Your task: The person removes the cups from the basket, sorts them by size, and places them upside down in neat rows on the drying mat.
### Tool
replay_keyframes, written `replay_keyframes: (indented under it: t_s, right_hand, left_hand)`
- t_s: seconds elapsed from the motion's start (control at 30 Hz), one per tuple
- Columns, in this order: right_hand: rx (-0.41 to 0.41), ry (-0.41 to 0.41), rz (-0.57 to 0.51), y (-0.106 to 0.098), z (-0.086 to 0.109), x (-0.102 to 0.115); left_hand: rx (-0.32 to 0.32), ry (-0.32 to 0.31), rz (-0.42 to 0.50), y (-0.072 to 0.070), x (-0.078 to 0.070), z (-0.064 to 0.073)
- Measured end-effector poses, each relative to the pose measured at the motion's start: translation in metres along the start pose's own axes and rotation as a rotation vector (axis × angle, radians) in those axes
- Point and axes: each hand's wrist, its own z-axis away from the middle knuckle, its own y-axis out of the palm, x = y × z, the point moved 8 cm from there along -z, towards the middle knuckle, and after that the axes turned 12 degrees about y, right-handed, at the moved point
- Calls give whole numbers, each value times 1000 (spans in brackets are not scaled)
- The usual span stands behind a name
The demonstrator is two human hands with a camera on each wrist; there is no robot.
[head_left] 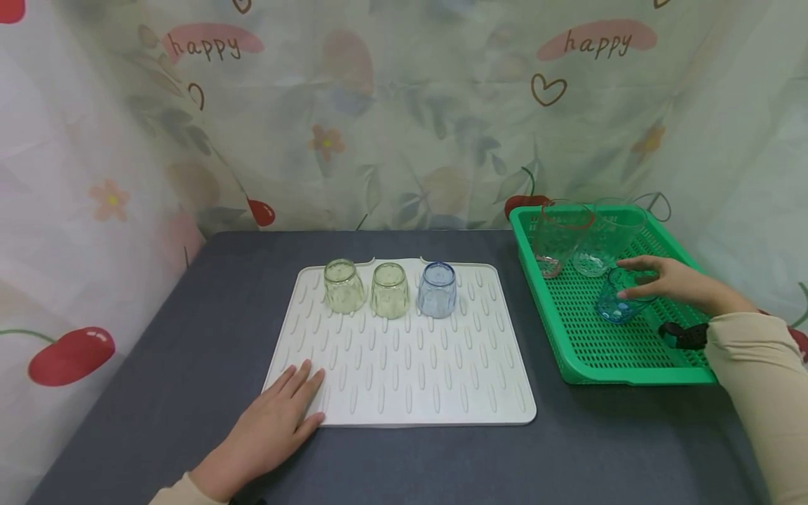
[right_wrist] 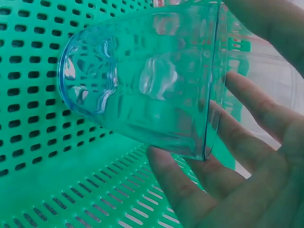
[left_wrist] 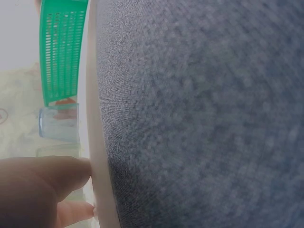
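Observation:
My right hand (head_left: 672,284) reaches into a green basket (head_left: 568,351), with fingers and thumb round the rim of a blue drinking glass (head_left: 611,308). The right wrist view shows the blue glass (right_wrist: 137,80) close up, its base towards the perforated basket floor and several fingertips (right_wrist: 164,159) at its rim and side. With fingers spread, my left hand (head_left: 271,421) rests on the front left corner of a white draining mat (head_left: 410,393). Along the mat's back stand two greenish glasses (head_left: 343,287) and a pale blue glass (head_left: 437,291), upside down.
Behind the right hand, a red-rimmed clear glass (head_left: 558,242) and another clear glass (head_left: 602,242) with a handle-like loop stand in the basket. A dark grey cloth (head_left: 208,337) covers the table. A patterned curtain (head_left: 404,140) hangs round the back and sides.

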Motion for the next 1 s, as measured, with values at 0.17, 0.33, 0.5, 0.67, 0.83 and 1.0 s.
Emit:
replay_keyframes:
  t_s: [0.17,0.33,0.5,0.67,0.83,1.0]
  right_hand:
    - [32,-15,-10,2,-1,-3]
    - [32,-21,1,3,-1,-3]
    - [-7,-2,43,2,-1,-1]
    - [-42,28,73,0,0,1]
    - [-62,40,81,1,2,6]
    - [-81,25,83,1,7,19]
  left_hand:
    - [-2,0,-1,0,0,0]
    - [-13,6,-6,-1,0,0]
    - [-13,6,-8,0,0,0]
    - [-5,2,-8,-1,-1,0]
    - [3,2,-9,-1,-1,0]
    - [11,3,-3,-1,1,-1]
